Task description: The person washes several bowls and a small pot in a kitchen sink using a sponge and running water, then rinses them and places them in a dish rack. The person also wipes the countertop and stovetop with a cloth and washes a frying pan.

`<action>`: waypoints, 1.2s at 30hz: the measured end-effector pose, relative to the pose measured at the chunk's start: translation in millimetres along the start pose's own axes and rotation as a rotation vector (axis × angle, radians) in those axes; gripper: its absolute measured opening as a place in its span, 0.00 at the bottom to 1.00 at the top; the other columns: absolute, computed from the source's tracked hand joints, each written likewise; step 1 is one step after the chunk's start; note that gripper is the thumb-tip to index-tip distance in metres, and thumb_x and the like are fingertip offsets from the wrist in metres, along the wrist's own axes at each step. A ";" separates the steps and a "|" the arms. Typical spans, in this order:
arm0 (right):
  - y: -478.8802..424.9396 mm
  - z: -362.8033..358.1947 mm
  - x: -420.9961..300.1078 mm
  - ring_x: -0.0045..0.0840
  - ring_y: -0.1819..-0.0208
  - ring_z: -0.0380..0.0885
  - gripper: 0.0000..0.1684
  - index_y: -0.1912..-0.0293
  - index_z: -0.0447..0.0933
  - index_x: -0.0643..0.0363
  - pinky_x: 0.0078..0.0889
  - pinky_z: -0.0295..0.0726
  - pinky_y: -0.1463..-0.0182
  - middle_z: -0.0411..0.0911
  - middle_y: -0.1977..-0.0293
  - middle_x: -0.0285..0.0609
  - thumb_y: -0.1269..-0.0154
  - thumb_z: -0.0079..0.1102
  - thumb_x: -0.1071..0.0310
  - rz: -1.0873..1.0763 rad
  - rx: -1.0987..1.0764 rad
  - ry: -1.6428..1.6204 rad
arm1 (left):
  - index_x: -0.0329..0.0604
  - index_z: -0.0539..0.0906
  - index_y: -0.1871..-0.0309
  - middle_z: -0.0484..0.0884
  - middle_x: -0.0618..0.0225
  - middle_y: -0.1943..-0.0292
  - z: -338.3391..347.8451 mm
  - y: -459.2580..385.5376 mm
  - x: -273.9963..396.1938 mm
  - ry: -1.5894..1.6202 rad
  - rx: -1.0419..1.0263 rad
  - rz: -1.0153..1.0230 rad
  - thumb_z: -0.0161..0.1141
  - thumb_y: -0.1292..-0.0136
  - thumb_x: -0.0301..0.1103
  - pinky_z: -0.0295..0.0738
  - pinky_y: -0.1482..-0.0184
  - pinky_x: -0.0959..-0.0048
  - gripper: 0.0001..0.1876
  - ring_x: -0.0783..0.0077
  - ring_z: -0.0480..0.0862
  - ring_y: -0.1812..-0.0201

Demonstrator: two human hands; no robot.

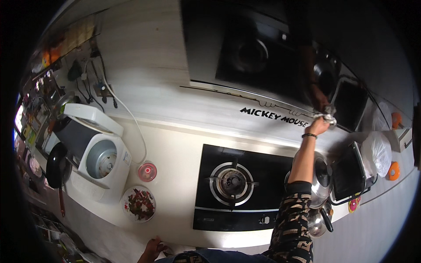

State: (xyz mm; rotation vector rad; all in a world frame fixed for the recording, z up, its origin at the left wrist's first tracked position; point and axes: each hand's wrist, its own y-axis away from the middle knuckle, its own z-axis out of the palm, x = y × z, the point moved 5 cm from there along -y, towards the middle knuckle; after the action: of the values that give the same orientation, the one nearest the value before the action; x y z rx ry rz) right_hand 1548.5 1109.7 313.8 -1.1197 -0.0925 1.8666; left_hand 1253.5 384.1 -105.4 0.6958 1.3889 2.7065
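My right hand [319, 127] reaches up over the right side of the gas cooktop [263, 197]. It grips a crumpled whitish cloth [329, 119], pressed against the lower edge of a glossy black range hood [283, 70]. The hood's glass reflects my arm and the burner. My left hand [153, 249] hangs low by the front edge of the counter [174, 197], its fingers loosely bent and apart with nothing visible in them. Beneath my right forearm stands a steel pot with a lid [321, 179], partly hidden by the arm. The left burner [233, 182] is bare.
Left on the counter are an open white rice cooker [123, 157], a red-lidded round container [147, 171] and a plate of chopped food [139, 203]. A dark pan [56, 162] overhangs the edge. At right are a steel kettle [316, 225], black tray-like item [350, 174] and plastic bag [376, 154].
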 end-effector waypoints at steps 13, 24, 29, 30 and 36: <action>328.2 194.6 -100.6 0.21 0.68 0.71 0.12 0.56 0.69 0.60 0.22 0.72 0.66 0.74 0.63 0.36 0.39 0.42 0.79 0.741 -0.271 -0.268 | 0.43 0.71 0.47 0.74 0.58 0.55 15.7 19.7 13.9 -0.209 -0.074 0.325 0.52 0.35 0.44 0.73 0.52 0.59 0.19 0.61 0.74 0.57; 306.0 240.7 -228.5 0.57 0.44 0.64 0.18 0.51 0.61 0.81 0.55 0.70 0.41 0.64 0.49 0.68 0.36 0.36 0.74 1.185 -0.572 -0.733 | 0.47 0.75 0.48 0.76 0.60 0.49 -218.9 56.2 -34.5 0.586 0.001 0.332 0.45 0.33 0.48 0.75 0.63 0.63 0.19 0.61 0.78 0.58; 274.2 184.2 -299.5 0.38 0.54 0.75 0.13 0.53 0.67 0.67 0.53 0.75 0.46 0.73 0.57 0.50 0.38 0.48 0.78 0.597 -0.778 -0.797 | 0.47 0.77 0.53 0.78 0.63 0.55 -269.3 98.5 -17.4 0.516 -0.004 0.424 0.48 0.35 0.49 0.74 0.66 0.66 0.18 0.63 0.78 0.60; 251.9 169.1 -287.0 0.37 0.54 0.74 0.12 0.54 0.68 0.69 0.52 0.73 0.44 0.73 0.57 0.49 0.39 0.49 0.77 0.472 -0.731 -0.714 | 0.47 0.77 0.54 0.78 0.63 0.56 -271.3 100.4 -19.6 0.512 0.126 0.390 0.49 0.35 0.50 0.74 0.66 0.66 0.18 0.64 0.78 0.61; 149.8 138.0 -198.3 0.29 0.68 0.78 0.13 0.62 0.73 0.58 0.31 0.79 0.67 0.78 0.68 0.41 0.47 0.46 0.81 0.423 -0.333 -0.345 | 0.46 0.70 0.47 0.78 0.65 0.58 -298.8 108.2 -50.9 0.733 0.197 0.299 0.42 0.33 0.52 0.71 0.69 0.66 0.22 0.67 0.75 0.70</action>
State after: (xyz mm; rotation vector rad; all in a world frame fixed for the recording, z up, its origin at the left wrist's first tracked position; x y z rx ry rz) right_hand 1379.0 928.7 452.7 -1.0818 -0.4018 2.4816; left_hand 1200.5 78.5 -191.3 -0.1518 1.8140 3.2706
